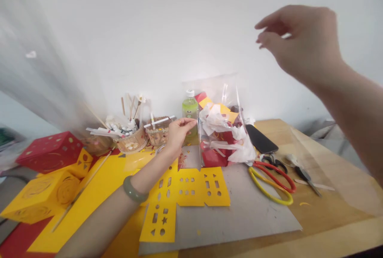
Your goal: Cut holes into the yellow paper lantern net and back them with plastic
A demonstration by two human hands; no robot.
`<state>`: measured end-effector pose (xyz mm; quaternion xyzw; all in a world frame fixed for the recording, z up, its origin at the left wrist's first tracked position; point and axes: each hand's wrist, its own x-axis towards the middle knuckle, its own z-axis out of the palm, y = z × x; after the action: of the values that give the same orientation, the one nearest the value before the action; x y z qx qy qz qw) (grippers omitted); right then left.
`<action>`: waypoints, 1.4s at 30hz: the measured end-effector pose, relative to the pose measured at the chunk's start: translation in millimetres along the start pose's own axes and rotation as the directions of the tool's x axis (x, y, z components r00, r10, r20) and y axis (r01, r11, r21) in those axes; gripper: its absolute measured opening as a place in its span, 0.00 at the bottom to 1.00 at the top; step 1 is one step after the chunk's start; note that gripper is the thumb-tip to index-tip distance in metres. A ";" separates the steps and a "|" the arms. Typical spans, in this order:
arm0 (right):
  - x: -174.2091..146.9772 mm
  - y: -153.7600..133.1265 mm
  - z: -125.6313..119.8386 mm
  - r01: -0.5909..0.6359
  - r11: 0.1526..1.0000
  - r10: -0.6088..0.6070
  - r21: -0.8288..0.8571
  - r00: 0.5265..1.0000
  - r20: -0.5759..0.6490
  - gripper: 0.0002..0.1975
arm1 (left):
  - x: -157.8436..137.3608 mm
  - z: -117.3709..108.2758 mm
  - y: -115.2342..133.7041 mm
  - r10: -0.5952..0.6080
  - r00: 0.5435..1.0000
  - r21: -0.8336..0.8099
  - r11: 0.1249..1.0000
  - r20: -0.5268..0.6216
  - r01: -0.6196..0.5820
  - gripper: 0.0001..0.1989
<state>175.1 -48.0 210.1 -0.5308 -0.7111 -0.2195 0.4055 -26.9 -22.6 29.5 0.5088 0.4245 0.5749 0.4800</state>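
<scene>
The left edge of a clear plastic bag point(229, 81), filled with red, yellow and white paper scraps point(212, 117), appears pinched in the grip of the left hand point(177, 133), at the back of the wooden worktop point(332, 220). The right hand point(309, 36) is raised apart, fingers curled toward the thumb; whether anything is held cannot be told. On a white-capped bottle of green liquid point(189, 105), dark lettering is too small to be read.
</scene>
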 end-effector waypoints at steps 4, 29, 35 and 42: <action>-75.2 -20.7 12.6 -0.213 0.893 0.113 0.397 0.959 0.260 0.13 | -13.5 -13.4 11.2 -0.061 0.996 -0.047 0.997 0.061 0.064 0.13; -243.8 -23.1 51.0 -0.905 0.263 0.380 0.333 0.415 0.827 0.14 | -95.2 -54.2 -50.0 0.269 0.443 0.425 0.124 0.855 -0.896 0.16; -254.9 -30.0 69.0 -0.909 0.319 0.314 0.270 0.370 0.875 0.11 | -101.1 -54.1 -57.7 -0.194 0.541 0.571 0.168 0.818 -0.804 0.26; -263.2 -33.7 72.5 -0.931 0.304 0.326 0.200 0.299 0.897 0.11 | -113.5 -53.8 -52.3 -0.308 0.513 0.590 0.258 0.801 -0.765 0.30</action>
<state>147.1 -157.5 -40.7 -0.6201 -0.5100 0.5082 0.3118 -71.6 -124.9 -48.3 0.9482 0.2980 -0.0255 0.1072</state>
